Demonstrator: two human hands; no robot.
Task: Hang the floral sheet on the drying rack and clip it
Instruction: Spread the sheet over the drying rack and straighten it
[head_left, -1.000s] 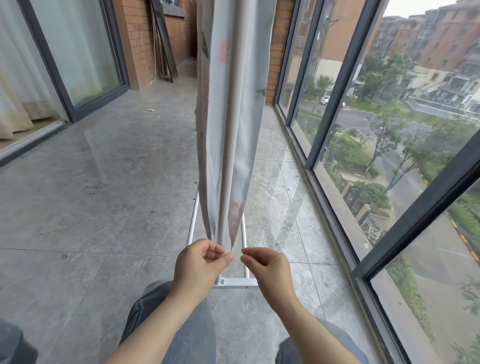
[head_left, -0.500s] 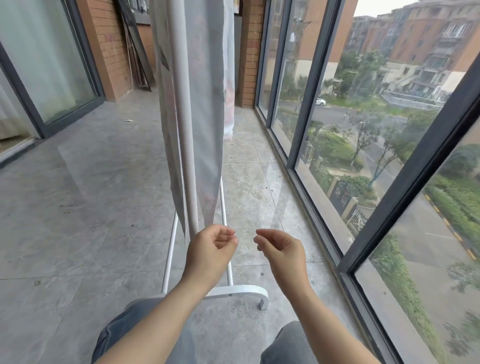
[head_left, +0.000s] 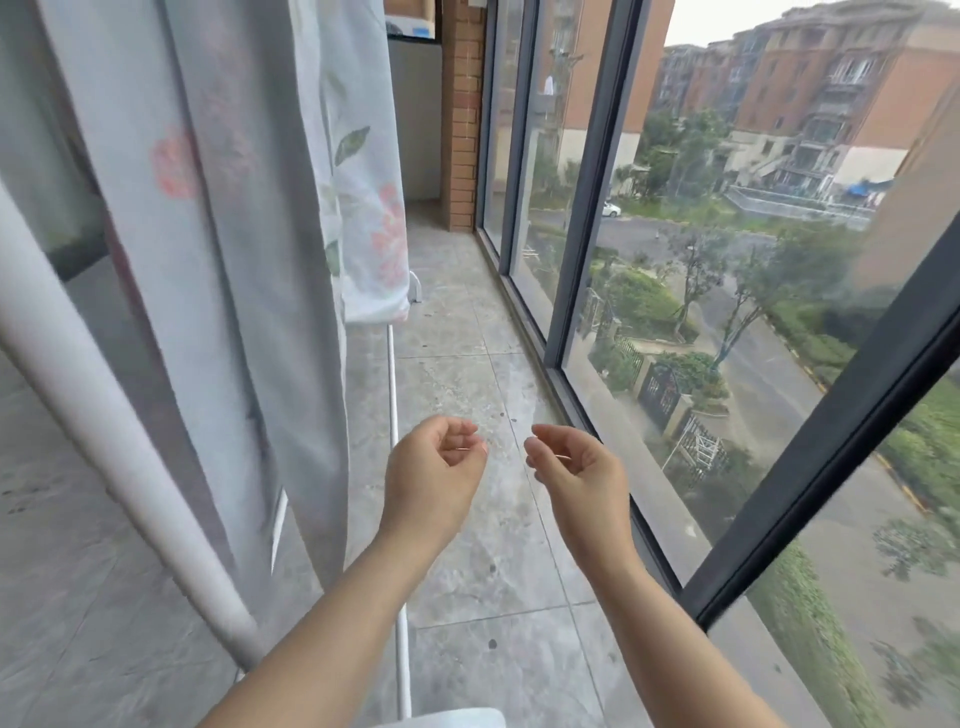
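Note:
The floral sheet (head_left: 249, 218), pale with pink flowers and green leaves, hangs in long folds over the white drying rack, filling the left of the view. A thick white rack post (head_left: 104, 441) slants across the lower left in front of it. My left hand (head_left: 436, 467) hovers to the right of the sheet's edge, fingers loosely curled, holding nothing. My right hand (head_left: 576, 473) is level with it a little further right, also loosely curled and empty. Neither hand touches the sheet. No clip is visible.
A thin white base rail (head_left: 394, 415) of the rack runs along the grey tiled floor (head_left: 483, 545) below my hands. Floor-to-ceiling windows with dark frames (head_left: 587, 208) close off the right side. A brick pillar (head_left: 460, 114) stands at the far end.
My left hand let go of the sheet's bottom edge. Both hands moved right and up, away from the fabric. The view rose and swung, so the sheet now hangs to my left.

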